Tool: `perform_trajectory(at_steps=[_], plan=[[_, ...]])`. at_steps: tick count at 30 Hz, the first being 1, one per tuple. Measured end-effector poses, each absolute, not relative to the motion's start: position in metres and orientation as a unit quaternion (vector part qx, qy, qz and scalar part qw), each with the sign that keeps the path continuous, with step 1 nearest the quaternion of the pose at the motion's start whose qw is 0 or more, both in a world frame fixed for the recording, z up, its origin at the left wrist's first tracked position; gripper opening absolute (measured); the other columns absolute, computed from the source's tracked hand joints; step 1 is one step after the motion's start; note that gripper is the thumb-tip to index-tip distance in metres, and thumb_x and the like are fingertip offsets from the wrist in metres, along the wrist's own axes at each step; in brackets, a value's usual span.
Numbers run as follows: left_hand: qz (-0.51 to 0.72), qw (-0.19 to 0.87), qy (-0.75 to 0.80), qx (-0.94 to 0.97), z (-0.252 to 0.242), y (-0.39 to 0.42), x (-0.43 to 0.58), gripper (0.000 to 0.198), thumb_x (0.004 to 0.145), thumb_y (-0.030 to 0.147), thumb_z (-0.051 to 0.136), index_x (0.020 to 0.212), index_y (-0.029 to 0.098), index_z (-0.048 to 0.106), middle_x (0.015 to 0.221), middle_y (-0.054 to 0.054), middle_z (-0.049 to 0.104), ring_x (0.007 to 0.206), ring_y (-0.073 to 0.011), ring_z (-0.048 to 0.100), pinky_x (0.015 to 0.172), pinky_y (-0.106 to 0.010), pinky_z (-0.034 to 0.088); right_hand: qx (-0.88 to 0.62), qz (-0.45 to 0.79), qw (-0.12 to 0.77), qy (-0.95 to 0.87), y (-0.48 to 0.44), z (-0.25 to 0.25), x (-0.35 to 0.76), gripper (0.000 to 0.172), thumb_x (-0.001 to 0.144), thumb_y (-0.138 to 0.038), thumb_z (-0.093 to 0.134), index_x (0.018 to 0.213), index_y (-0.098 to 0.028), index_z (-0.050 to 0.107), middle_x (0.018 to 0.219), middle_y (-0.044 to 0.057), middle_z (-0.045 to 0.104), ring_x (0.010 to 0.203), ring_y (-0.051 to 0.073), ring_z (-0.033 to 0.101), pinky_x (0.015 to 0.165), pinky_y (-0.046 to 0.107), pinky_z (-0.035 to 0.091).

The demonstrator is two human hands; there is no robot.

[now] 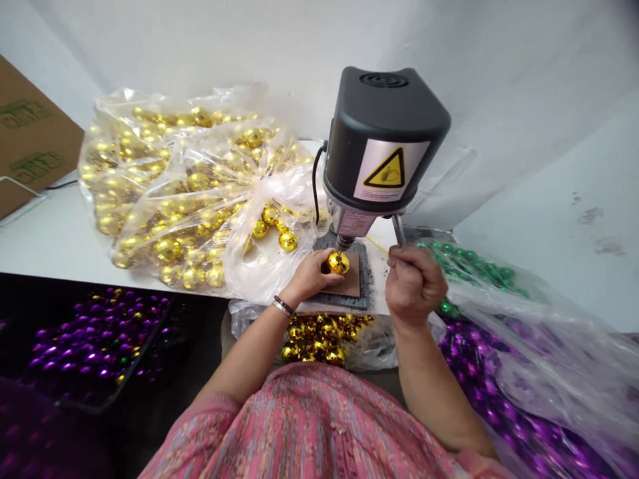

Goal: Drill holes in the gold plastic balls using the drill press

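My left hand [312, 274] pinches a shiny gold ball [338, 262] and holds it on a small brown pad [353, 285] under the chuck of a black bench drill [384, 143]. My right hand [413, 285] is closed in a fist around the drill's metal lever [398, 230]. The drill's dark base plate [363, 301] rests at the front edge of the white table [54, 243].
A big clear bag of gold balls [184, 193] fills the table left of the drill. More gold balls [319, 336] lie in a bag on my lap. Purple balls [94, 336] sit in a tray low left; green balls [472, 266] and a bag of purple ones [504, 406] lie right. A cardboard box [30, 140] stands far left.
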State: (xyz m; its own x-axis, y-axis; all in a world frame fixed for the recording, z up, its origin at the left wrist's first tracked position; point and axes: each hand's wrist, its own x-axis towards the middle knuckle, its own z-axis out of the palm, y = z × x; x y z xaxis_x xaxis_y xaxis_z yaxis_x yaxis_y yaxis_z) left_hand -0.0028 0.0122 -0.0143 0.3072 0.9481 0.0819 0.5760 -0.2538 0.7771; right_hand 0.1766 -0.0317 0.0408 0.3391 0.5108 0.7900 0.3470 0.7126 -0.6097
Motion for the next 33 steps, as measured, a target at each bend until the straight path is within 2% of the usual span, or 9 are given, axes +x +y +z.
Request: perform_trajectory(at_steps=[6, 12, 15, 18, 20, 23, 25, 29, 33], plan=[[0.267, 0.374, 0.515, 0.724, -0.006, 0.01, -0.002, 0.054, 0.072, 0.024, 0.08, 0.123, 0.016, 0.066, 0.108, -0.007, 0.074, 0.098, -0.0244, 0.067, 0.09, -0.036, 0.052, -0.379, 0.072, 0.749, -0.538, -0.026, 0.091, 0.173, 0.024, 0.096, -0.035, 0.052, 0.103, -0.021, 0.07, 0.065, -0.004, 0.054, 0.059, 0.007, 0.054, 0.06, 0.024, 0.045], [0.265, 0.412, 0.457, 0.742, 0.003, -0.012, -0.033, 0.065, 0.064, 0.026, 0.086, 0.126, 0.021, 0.067, 0.121, -0.007, 0.072, 0.108, -0.0258, 0.066, 0.098, -0.037, 0.052, -0.363, 0.139, 0.751, -0.534, -0.017, 0.131, 0.171, 0.03, 0.095, -0.043, 0.056, 0.097, -0.016, 0.067, 0.058, -0.005, 0.046, 0.05, 0.004, 0.045, 0.052, 0.023, 0.04], [0.274, 0.432, 0.448, 0.733, 0.007, -0.022, -0.058, 0.072, 0.064, 0.037, 0.09, 0.13, 0.021, 0.067, 0.117, -0.008, 0.073, 0.099, -0.0232, 0.067, 0.09, -0.035, 0.054, -0.372, 0.135, 0.756, -0.521, -0.018, 0.128, 0.169, 0.03, 0.093, -0.044, 0.057, 0.096, -0.016, 0.067, 0.058, -0.006, 0.047, 0.049, 0.004, 0.043, 0.049, 0.022, 0.035], [0.346, 0.417, 0.517, 0.662, 0.008, -0.013, -0.074, 0.048, 0.084, 0.045, 0.072, 0.124, 0.019, 0.071, 0.099, -0.006, 0.074, 0.082, -0.0179, 0.065, 0.079, -0.032, 0.054, -0.38, 0.13, 0.757, -0.515, -0.02, 0.124, 0.169, 0.031, 0.093, -0.046, 0.057, 0.096, -0.016, 0.067, 0.056, -0.006, 0.046, 0.049, 0.004, 0.044, 0.049, 0.023, 0.033], [0.402, 0.363, 0.595, 0.594, 0.007, 0.003, -0.079, 0.037, 0.092, 0.039, 0.06, 0.119, 0.017, 0.072, 0.101, -0.008, 0.074, 0.084, -0.0182, 0.066, 0.08, -0.032, 0.054, -0.387, 0.131, 0.758, -0.509, -0.021, 0.124, 0.169, 0.032, 0.091, -0.048, 0.058, 0.096, -0.017, 0.068, 0.056, -0.005, 0.047, 0.049, 0.005, 0.045, 0.049, 0.024, 0.033], [0.395, 0.273, 0.707, 0.52, 0.002, 0.032, -0.079, 0.034, 0.088, 0.029, 0.063, 0.116, 0.012, 0.07, 0.109, -0.014, 0.073, 0.094, -0.0233, 0.068, 0.086, -0.036, 0.052, -0.402, 0.127, 0.752, -0.507, -0.022, 0.123, 0.171, 0.033, 0.091, -0.049, 0.059, 0.096, -0.018, 0.069, 0.057, -0.004, 0.049, 0.052, 0.007, 0.049, 0.052, 0.026, 0.037], [0.351, 0.262, 0.734, 0.519, -0.004, 0.047, -0.075, 0.033, 0.084, 0.03, 0.068, 0.111, 0.011, 0.068, 0.103, -0.015, 0.073, 0.094, -0.0252, 0.068, 0.085, -0.036, 0.051, -0.411, 0.131, 0.744, -0.509, -0.023, 0.122, 0.172, 0.032, 0.09, -0.049, 0.06, 0.096, -0.019, 0.071, 0.059, -0.003, 0.052, 0.054, 0.008, 0.05, 0.053, 0.027, 0.039], [0.313, 0.276, 0.715, 0.561, -0.013, 0.057, -0.065, 0.021, 0.079, 0.027, 0.071, 0.095, 0.015, 0.065, 0.086, -0.007, 0.07, 0.078, -0.021, 0.064, 0.074, -0.032, 0.048, -0.426, 0.133, 0.74, -0.504, -0.024, 0.118, 0.174, 0.032, 0.089, -0.051, 0.06, 0.095, -0.022, 0.073, 0.06, -0.002, 0.055, 0.055, 0.009, 0.051, 0.055, 0.029, 0.043], [0.354, 0.24, 0.707, 0.563, -0.002, 0.042, -0.066, 0.026, 0.075, 0.028, 0.073, 0.097, 0.015, 0.064, 0.086, -0.005, 0.067, 0.079, -0.0198, 0.062, 0.075, -0.031, 0.047, -0.428, 0.133, 0.743, -0.498, -0.023, 0.115, 0.174, 0.032, 0.088, -0.052, 0.06, 0.094, -0.024, 0.074, 0.062, -0.001, 0.058, 0.056, 0.01, 0.053, 0.053, 0.029, 0.042]])
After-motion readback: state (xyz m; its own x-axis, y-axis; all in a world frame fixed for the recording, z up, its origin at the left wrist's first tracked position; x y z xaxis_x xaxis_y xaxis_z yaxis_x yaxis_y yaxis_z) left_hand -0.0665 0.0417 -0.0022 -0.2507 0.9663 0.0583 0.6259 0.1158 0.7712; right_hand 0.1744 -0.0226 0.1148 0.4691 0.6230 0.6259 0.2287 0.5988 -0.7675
